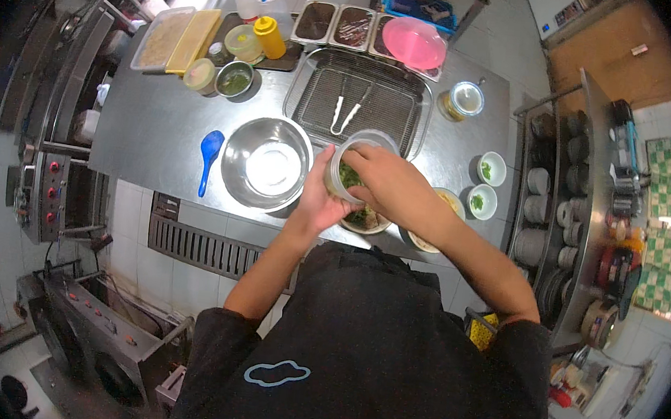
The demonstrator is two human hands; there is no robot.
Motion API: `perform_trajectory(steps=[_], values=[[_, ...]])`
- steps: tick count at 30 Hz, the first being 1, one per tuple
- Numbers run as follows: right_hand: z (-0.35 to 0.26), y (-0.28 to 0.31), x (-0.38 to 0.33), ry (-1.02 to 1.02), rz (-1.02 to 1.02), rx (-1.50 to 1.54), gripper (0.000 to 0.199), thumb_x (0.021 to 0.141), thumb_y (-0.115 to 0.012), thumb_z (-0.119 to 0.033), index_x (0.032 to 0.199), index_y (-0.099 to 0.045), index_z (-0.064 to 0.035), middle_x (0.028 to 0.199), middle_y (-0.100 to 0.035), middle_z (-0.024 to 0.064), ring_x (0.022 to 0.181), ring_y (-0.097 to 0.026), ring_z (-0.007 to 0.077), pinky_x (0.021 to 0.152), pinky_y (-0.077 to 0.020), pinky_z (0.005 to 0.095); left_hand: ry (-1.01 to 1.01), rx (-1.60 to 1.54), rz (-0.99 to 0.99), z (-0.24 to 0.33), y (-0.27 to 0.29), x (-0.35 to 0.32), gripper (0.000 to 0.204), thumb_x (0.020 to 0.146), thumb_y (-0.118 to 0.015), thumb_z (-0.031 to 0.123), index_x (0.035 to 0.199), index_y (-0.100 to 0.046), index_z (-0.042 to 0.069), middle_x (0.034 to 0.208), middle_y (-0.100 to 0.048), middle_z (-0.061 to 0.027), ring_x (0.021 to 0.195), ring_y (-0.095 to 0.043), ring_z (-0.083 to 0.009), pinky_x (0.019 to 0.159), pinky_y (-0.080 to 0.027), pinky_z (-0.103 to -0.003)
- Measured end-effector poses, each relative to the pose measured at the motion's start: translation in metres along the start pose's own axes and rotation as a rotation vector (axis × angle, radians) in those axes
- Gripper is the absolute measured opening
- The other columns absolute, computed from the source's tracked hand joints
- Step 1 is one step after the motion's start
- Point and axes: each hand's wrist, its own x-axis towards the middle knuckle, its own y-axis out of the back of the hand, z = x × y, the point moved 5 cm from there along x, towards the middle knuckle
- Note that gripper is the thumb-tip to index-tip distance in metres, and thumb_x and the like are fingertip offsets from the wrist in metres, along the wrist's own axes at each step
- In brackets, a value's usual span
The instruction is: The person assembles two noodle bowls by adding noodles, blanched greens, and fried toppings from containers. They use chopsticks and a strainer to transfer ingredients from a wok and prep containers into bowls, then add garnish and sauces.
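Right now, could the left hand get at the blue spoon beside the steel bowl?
Probably not at once: the left hand is holding the clear tub. The blue spoon lies uncovered, left of the steel bowl.

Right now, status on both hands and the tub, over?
Left hand grips the clear round plastic tub of chopped greens. Right hand fingers reach into it. Filled bowl directly beneath; large steel mixing bowl beside.

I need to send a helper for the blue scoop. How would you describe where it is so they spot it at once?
On the steel worktable, find the big empty steel mixing bowl left of the person's hands. The blue scoop lies flat just left of it, the only blue thing on that bare stretch.
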Motion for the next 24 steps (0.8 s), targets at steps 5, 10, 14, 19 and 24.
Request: perform_trajectory(steps=[5,10,14,19,24], values=[[0.028,-0.012,0.026,-0.025,-0.109,-0.11,0.045,0.071,-0.079,-0.007,0.113,-0.066,0.0009,0.106,-0.07,0.018,0.1,-0.068,0.04,0.088,-0.0559,0.0465,0.018,0.139,0.057,0.015,-0.012,0.017,0.056,0.104,-0.047,0.056,0.132,-0.058,0.009,0.12,-0.067,-0.0111,0.104,-0.071,-0.0298,0.079,-0.062,-0.049],[0.034,-0.014,0.03,-0.029,-0.1,-0.024,0.027,0.072,-0.075,-0.005,0.097,-0.071,0.0021,0.098,-0.072,0.0198,0.093,-0.069,0.0396,0.084,-0.0558,0.0454,0.017,0.088,0.13,0.012,-0.003,0.023,0.055,0.103,-0.048,0.057,0.129,-0.061,0.01,0.118,-0.068,-0.0094,0.099,-0.071,-0.0284,0.073,-0.062,-0.045],[0.033,-0.012,0.021,-0.038,-0.015,0.184,0.024,0.074,-0.074,-0.005,0.097,-0.071,0.0,0.089,-0.071,0.0177,0.085,-0.07,0.0334,0.077,-0.0552,0.0405,0.009,0.034,0.095,0.005,0.005,0.015,0.059,0.103,-0.047,0.059,0.131,-0.058,0.008,0.123,-0.066,-0.0106,0.105,-0.069,-0.0281,0.075,-0.062,-0.046],[0.036,-0.009,0.007,-0.169,0.1,0.449,0.025,0.077,-0.074,-0.004,0.102,-0.072,-0.0025,0.081,-0.07,0.0091,0.072,-0.07,0.0154,0.069,-0.0544,0.0312,0.006,-0.036,0.068,-0.002,0.023,0.008,0.066,0.103,-0.045,0.061,0.139,-0.052,0.007,0.132,-0.062,-0.0144,0.112,-0.067,-0.0289,0.076,-0.062,-0.046],[0.063,-0.033,0.0,-0.263,0.043,0.786,0.019,0.081,-0.074,-0.001,0.1,-0.073,0.0003,0.082,-0.072,0.0052,0.074,-0.07,0.0105,0.069,-0.055,0.0242,-0.015,-0.06,0.078,-0.016,0.034,0.003,0.069,0.104,-0.041,0.061,0.144,-0.049,0.006,0.136,-0.061,-0.0169,0.115,-0.067,-0.0302,0.078,-0.063,-0.046]])
